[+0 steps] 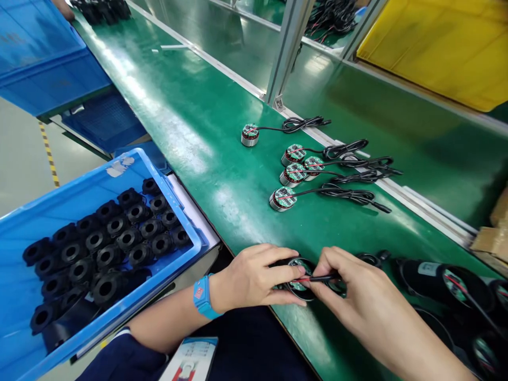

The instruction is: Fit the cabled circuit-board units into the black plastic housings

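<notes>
My left hand (254,278) is wrapped round a black round housing (308,261) at the near edge of the bench. A green circuit board (296,286) shows inside its opening, partly hidden by my fingers. Between the fingertips of my right hand (353,291) is a black cable (323,278), pinched where its red wires (304,279) come out above the board. My left thumb and forefinger lie close to those wires. Past my hands stand several silver motors (283,199) topped with green boards, each with a bundled black cable (349,194).
A blue crate (138,159) at left holds several black ring-shaped parts (107,255). More black housings (431,272) with boards and wires crowd the right of the green bench (190,127). A metal post (286,53) and a yellow bin (436,47) are behind. Blue boxes (47,79) stand far left.
</notes>
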`<state>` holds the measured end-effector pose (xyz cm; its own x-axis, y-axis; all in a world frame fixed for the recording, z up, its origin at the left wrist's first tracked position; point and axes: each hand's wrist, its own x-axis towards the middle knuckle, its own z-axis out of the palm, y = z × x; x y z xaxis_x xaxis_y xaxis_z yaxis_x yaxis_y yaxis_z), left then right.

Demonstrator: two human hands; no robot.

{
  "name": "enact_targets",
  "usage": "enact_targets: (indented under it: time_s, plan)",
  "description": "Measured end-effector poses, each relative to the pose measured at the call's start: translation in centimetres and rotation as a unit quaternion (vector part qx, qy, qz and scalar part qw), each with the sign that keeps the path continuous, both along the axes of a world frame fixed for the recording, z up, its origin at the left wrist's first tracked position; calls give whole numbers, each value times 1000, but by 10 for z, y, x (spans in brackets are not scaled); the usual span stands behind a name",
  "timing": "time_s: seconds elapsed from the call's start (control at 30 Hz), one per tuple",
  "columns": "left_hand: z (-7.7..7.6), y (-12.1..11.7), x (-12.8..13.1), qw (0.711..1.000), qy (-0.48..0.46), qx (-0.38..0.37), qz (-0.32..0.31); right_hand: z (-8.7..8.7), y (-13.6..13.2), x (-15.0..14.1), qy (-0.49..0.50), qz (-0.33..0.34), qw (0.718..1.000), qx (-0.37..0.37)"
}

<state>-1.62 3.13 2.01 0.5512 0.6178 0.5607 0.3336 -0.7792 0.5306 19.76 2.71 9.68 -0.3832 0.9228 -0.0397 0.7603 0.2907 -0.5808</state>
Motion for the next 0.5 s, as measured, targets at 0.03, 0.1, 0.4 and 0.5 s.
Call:
enact_targets:
  time_s: [0.03,0.1,0.4,0.5]
  plan:
    - [-1,0,0,1000,-5,-2,2,1,0,0,-1,0,1000,-1]
    - [-3,-1,1,1000,-19,-8,7,3,1,-1,-2,2,1000,-19]
    - [0,1,1,1000,12,1,2,5,10,1,-14,22,997,-70]
    - [-1,3,1,1000,1,6,-3,3,15,3,2,34,995,-95]
